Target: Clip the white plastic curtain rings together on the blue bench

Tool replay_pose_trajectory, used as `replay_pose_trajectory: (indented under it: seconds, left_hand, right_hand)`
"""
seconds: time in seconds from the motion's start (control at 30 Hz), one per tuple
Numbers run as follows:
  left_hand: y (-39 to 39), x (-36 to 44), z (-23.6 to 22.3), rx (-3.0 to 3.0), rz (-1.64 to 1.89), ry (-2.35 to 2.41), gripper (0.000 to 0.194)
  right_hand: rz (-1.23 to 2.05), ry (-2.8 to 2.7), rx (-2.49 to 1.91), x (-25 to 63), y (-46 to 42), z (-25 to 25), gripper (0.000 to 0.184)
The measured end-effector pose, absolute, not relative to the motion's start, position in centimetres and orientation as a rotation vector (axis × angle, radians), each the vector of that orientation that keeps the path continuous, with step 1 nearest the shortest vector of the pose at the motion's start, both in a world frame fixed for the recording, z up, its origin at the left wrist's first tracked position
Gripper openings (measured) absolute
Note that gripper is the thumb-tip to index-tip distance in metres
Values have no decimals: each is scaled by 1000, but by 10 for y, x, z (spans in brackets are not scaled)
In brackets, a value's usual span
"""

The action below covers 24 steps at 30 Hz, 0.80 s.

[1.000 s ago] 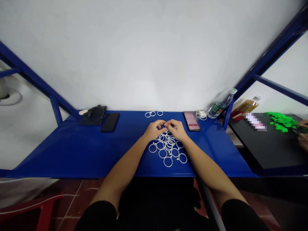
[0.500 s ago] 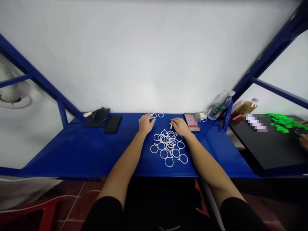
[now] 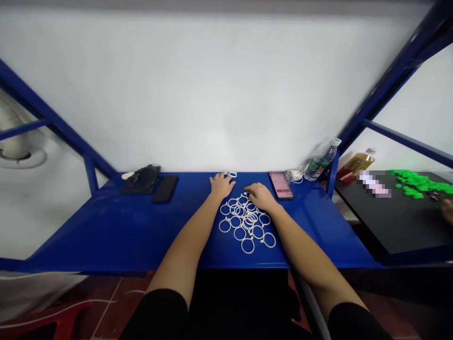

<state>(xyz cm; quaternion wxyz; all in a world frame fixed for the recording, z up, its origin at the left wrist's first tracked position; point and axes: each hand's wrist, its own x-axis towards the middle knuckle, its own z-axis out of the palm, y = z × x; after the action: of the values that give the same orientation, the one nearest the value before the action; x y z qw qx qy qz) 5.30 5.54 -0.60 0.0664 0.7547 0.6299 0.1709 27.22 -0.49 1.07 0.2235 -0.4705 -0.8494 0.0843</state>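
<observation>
White round plastic-looking rings [image 3: 249, 219] seem mid-handling: left hand [image 3: 222, 186] spread near blue desk's [image 3: 106, 226] back edge, right hand's [image 3: 261, 195] grip unclear, next likely needing a pinch.

The smooth white wall [image 3: 219, 94] is lit evenly and softly, brightest around its lower middle and greyed towards the top. A faint shadow is cast on it behind the clear plastic bottle with a green label [image 3: 320, 163]. The dark red tiled floor [image 3: 109, 302] is left dim. The thin white plastic rings [image 3: 247, 245] are rendered fairly crisply; the co-worker's hand [image 3: 448, 210] at the right edge is blurred. The pink-screened phone [image 3: 281, 184] is partly masked by blocky pixels.
</observation>
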Motion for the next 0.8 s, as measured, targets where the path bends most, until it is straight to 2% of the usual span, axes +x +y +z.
replay_pose_trajectory:
  seconds: [0.2, 0.33, 0.43, 0.63, 0.8]
  left_hand:
    - [48, 42, -5, 2407, 539, 1835, 31]
    - [45, 33, 4, 2563, 465, 1605, 32]
    - [45, 29, 12, 2525, 480, 1633, 30]
    - [54, 35, 21, 2442, 592, 1640, 44]
    - [70, 44, 21, 2523, 303, 1576, 51]
  right_hand:
    - [262, -2300, -1284, 269, -7, 15, 34]
    - [298, -2264, -1294, 268, -7, 11, 30]
    - [312, -2256, -1299, 268, -6, 9, 27]
    - [319, -2250, -1287, 269, -7, 10, 26]
    - [329, -2253, -1280, 270, -7, 10, 26]
